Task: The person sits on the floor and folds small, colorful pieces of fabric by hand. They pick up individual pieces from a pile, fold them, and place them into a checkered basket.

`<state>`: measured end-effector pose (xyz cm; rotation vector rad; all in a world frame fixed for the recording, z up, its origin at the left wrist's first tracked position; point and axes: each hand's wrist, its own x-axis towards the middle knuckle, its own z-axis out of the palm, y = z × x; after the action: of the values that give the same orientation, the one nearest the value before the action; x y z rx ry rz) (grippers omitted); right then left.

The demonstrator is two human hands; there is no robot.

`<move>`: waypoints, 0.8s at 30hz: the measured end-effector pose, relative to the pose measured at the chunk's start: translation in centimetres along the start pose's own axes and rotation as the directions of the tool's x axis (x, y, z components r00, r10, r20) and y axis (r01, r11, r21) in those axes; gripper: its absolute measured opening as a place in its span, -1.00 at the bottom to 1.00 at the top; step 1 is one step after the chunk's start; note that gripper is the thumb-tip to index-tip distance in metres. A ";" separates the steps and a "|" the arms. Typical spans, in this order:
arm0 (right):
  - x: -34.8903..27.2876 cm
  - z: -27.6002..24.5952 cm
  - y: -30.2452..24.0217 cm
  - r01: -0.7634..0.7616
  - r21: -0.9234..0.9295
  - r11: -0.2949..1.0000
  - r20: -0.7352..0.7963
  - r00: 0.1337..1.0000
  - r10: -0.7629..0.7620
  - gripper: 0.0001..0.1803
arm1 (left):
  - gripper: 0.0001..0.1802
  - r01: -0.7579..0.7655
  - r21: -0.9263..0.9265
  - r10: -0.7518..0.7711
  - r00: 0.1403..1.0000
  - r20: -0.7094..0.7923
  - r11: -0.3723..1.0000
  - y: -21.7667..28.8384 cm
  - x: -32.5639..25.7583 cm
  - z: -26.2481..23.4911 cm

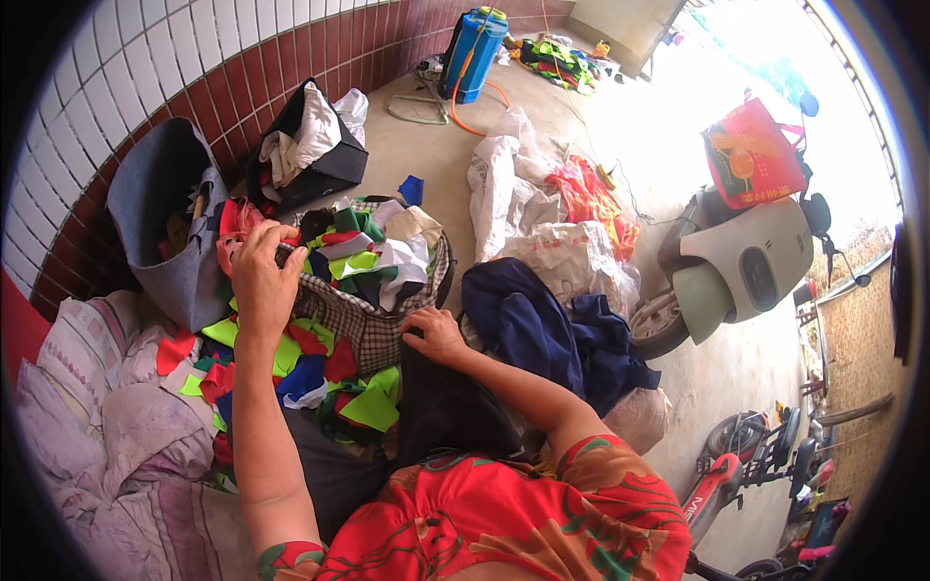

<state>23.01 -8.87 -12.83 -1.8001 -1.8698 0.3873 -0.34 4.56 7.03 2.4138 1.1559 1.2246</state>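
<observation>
A checked fabric bag point(358, 334), packed with fabric scraps point(363, 247) in green, white, red and black, stands in front of me. My left hand point(260, 271) is bent over the bag's left rim, thumb and fingers closed about its dark edge. Beside its fingertips lies a reddish cloth point(237, 218). At the bag's near right side is my right hand point(436, 335), fingers curled in; what they hold, if anything, is hidden. Below the bag, more bright scraps point(310, 373) are heaped around my black-clad legs point(441, 407).
Left are a grey-blue felt bin point(160, 213) and crumpled pale cloths point(145, 416). A black box point(339, 160) holds white cloth. Navy cloth point(528, 315) and white plastic sacks point(513, 184) lie right. Beyond stand a blue tank sprayer point(475, 58) and a scooter point(746, 261).
</observation>
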 end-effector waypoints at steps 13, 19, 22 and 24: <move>-0.5 -0.7 0.2 -0.032 0.065 0.997 -0.050 0.998 0.036 -0.83 | -0.75 0.057 -0.040 -0.057 0.998 0.008 0.998 -0.1 -3.7 1.0; -1.1 -1.2 0.1 -0.074 0.098 0.992 -0.099 0.992 0.083 -0.81 | -0.76 0.144 -0.146 -0.149 0.989 -0.022 0.979 -0.4 -4.2 0.8; -1.4 -1.3 0.0 -0.117 0.094 0.989 -0.124 0.984 0.128 -0.78 | -0.79 0.172 -0.180 -0.185 0.981 -0.062 0.969 -1.2 -4.5 0.2; -1.6 -1.7 0.5 -0.182 0.062 0.981 -0.070 0.980 0.186 -0.68 | -0.80 0.233 -0.221 -0.254 0.965 -0.069 0.947 -1.0 -4.4 -0.4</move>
<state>24.36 -10.69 -11.95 -1.9286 -1.6310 0.4265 -2.76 1.96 4.21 2.0103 1.2388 1.3210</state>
